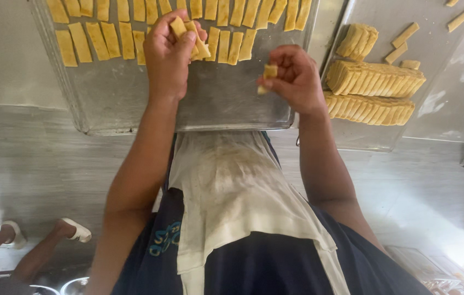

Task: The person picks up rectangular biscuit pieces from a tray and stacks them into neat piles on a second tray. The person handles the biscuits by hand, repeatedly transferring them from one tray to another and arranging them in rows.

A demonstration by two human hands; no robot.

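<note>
Upper centre of frame: left hand (pixel 169 52) grips dough strips (pixel 188 34) over the tray (pixel 133 104); right hand (pixel 295 76) pinches one piece (pixel 269 74). Risk: soft strips break or drop crooked.

I see a tray (pixel 133 109) upper left on the worktop (pixel 18 164), dough strips (pixel 106 38) rowed on it, second tray (pixel 439 54) upper right carrying stacked strips (pixel 374 79), hands between.

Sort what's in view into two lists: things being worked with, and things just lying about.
In use:
left hand holding dough strips
right hand holding a dough piece
baking tray with laid-out strips
second tray with stacked strips

Lying about:
metal bowls on the floor
another person's feet
</note>
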